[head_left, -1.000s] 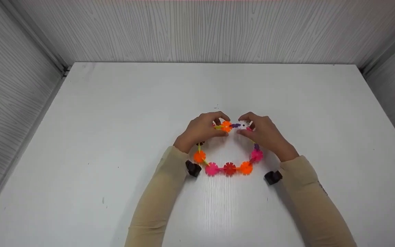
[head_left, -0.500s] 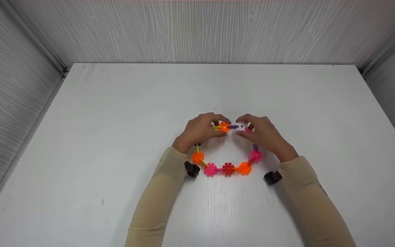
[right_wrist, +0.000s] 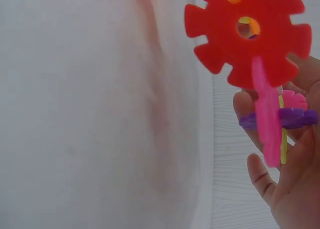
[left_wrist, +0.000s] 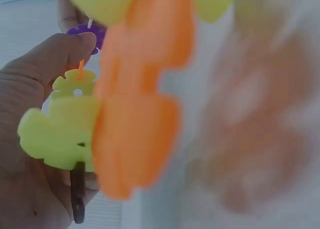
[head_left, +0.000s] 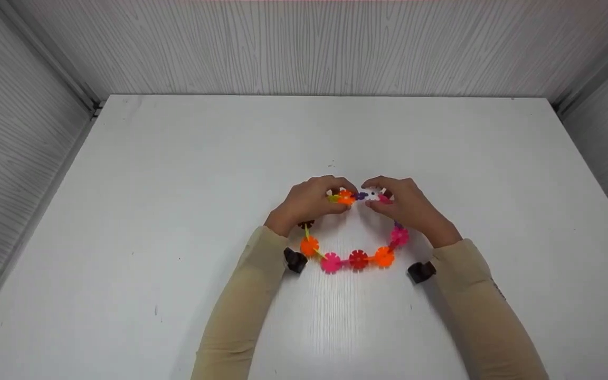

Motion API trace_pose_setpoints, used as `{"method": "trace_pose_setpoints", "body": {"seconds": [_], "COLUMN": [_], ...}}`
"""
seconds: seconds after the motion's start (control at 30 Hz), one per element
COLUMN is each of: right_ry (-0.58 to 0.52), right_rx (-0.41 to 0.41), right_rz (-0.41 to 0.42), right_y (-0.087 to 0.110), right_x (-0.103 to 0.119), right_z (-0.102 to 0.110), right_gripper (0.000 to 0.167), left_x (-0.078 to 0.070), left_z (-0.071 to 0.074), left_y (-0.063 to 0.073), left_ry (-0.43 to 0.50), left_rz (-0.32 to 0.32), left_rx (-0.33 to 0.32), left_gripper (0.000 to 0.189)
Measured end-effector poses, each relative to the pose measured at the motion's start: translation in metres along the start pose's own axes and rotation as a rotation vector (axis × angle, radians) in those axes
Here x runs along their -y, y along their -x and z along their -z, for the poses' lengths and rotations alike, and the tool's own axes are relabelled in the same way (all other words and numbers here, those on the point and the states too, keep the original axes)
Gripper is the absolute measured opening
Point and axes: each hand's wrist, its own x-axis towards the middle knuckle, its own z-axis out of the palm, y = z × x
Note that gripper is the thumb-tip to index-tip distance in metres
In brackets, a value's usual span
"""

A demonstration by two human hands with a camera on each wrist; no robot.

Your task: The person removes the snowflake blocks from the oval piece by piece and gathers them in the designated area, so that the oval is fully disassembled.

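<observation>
Notched plastic discs in several colours form a ring-shaped chain, its near side running through a pink disc (head_left: 330,262), a red disc (head_left: 358,259) and an orange disc (head_left: 384,257). At the far side, my left hand (head_left: 314,198) pinches the chain around another orange disc (head_left: 345,197) and a purple disc (head_left: 361,196). Opposite it, fingertips of my right hand (head_left: 407,203) pinch a white disc (head_left: 372,195) right beside the purple one. The left wrist view shows the thumb (left_wrist: 82,45) on the purple disc. A large red disc (right_wrist: 247,34) hangs before the right wrist camera.
The chain is over a white table (head_left: 177,158) with grey wood-grain panels (head_left: 304,47) behind and at both sides. A black wrist camera (head_left: 295,260) sits by the left sleeve, another black wrist camera (head_left: 421,272) by the right sleeve.
The near side of the chain has swung slightly to the right. The white disc has shifted a little left with my right hand; both hands keep their grip.
</observation>
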Motion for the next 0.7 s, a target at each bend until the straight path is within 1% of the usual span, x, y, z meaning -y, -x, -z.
{"method": "trace_pose_setpoints", "body": {"seconds": [0.2,0.37,0.6,0.7], "right_ry": [0.039,0.021,0.022,0.024], "right_rx": [-0.014,-0.009,-0.004,0.007], "right_rz": [-0.049,-0.06,-0.069,-0.073], "right_y": [0.0009,0.0008,-0.0002,-0.0007], "right_x": [0.0033,0.0065,0.0085,0.0098], "right_z": [-0.0006,-0.0011,-0.0013,-0.0024], "right_gripper": [0.038,0.039,0.038,0.039], "left_x": [0.0001,-0.0021,-0.0071,-0.0077], "left_z": [-0.0007,-0.0016,-0.0019,-0.0027], "left_y": [-0.001,-0.0037,-0.0083,-0.0089], "left_ry": [-0.035,-0.078,-0.137,-0.141], "left_rz": [0.005,0.011,-0.017,-0.005], "left_rx": [-0.007,-0.019,-0.061,-0.052], "left_gripper": [0.03,0.027,0.03,0.027]}}
